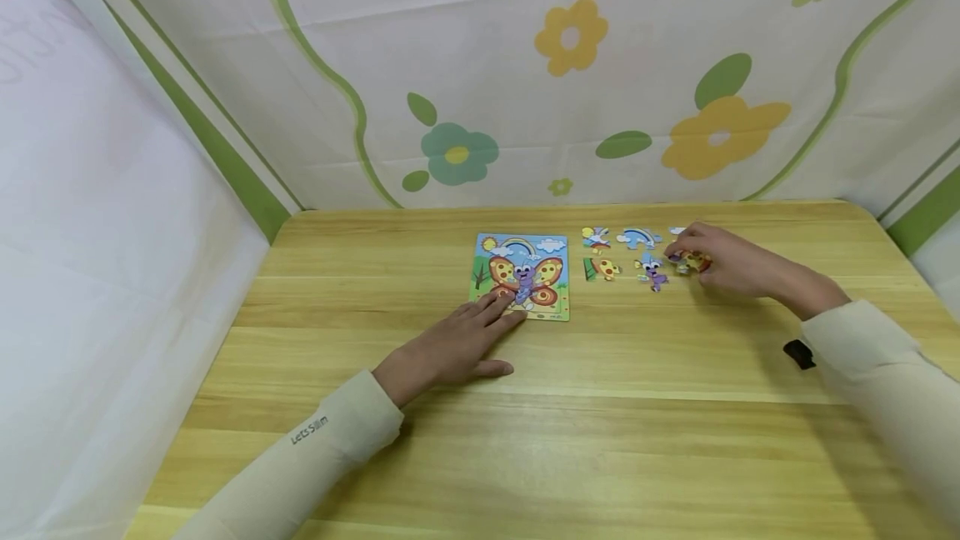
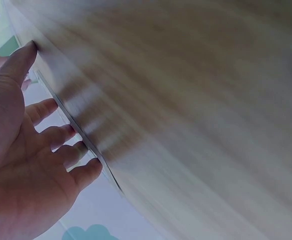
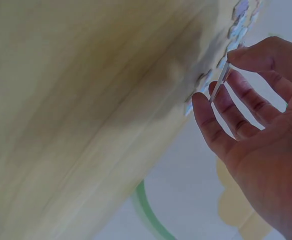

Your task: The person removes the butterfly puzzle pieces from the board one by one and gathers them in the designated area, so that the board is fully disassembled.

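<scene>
Pinched piece could slip among the loose ones right of the board

The board (image 1: 517, 243) lies flat on the desk (image 1: 465, 457), its butterfly picture facing up. The left hand (image 1: 450, 346) rests on the board's near part with fingers extended and its grip wide, clasping nothing; the thumb lies off the board. Those fingers cover some of the picture, so a misread detail there is possible. If they press sideways, the thin board could slide, for little but friction seems to hold it.

To the right of the board, beyond the other pieces, the right hand (image 1: 738, 263) has a narrow grip: thumb and fingers pinch a thin piece (image 3: 219, 85), seen edge-on in the wrist view. A pinch on so slim an edge could let it twist or drop, perhaps face down. Its printed side is partly hidden by the fingers, so I cannot tell exactly which picture part it bears.

Loose pieces sit close together right of the board: the sun piece (image 1: 596, 237) and tree piece (image 1: 600, 270) nearest it, then the rainbow piece (image 1: 640, 237) and face piece (image 1: 653, 273). A low wrist or trailing fingertip might knock these askew. Their lobed outlines could also catch on one another if pushed.
</scene>
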### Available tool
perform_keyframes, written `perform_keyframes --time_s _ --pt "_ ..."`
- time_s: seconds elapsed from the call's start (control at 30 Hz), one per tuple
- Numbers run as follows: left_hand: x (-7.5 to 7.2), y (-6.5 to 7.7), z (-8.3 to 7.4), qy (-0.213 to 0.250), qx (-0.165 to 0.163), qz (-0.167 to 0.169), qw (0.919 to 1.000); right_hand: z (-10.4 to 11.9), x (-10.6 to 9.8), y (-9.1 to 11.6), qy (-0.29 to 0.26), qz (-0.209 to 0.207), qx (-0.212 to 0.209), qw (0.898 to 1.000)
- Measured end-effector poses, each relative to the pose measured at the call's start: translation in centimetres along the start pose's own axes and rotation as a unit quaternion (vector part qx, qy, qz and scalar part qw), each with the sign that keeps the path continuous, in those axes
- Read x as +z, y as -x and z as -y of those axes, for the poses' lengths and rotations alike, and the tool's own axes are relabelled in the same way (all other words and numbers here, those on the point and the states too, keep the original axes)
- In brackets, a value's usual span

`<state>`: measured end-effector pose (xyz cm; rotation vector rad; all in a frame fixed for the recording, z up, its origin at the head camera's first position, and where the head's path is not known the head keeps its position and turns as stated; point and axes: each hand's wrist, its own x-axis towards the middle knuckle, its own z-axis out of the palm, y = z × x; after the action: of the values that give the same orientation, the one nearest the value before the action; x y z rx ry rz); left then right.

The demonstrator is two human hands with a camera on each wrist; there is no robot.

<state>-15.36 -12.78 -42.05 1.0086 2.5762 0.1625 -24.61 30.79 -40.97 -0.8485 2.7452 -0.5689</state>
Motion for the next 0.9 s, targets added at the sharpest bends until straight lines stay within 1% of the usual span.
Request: perform_keyframes --time_s 0.23,0.47,0.77,0.9 --pt "0.0 0.0 -0.1 0.000 0.000 -0.003 1.0000 -0.8 0.5 0.7 0.001 -0.005 -0.007 1.000" --pt "0.0 0.0 -0.1 -0.001 0.005 -0.006 1.0000 -0.8 0.8 1.0 -0.009 0.001 -0.008 1.000" --pt "0.0 0.1 0.0 0.001 0.006 -0.007 1.0000 -0.8 1.1 1.2 0.003 -0.013 -0.035 0.999" --pt "0.0 0.1 0.0 0.002 0.004 -0.006 1.0000 -1.0 1.2 1.3 0.003 -0.020 -0.036 0.999"
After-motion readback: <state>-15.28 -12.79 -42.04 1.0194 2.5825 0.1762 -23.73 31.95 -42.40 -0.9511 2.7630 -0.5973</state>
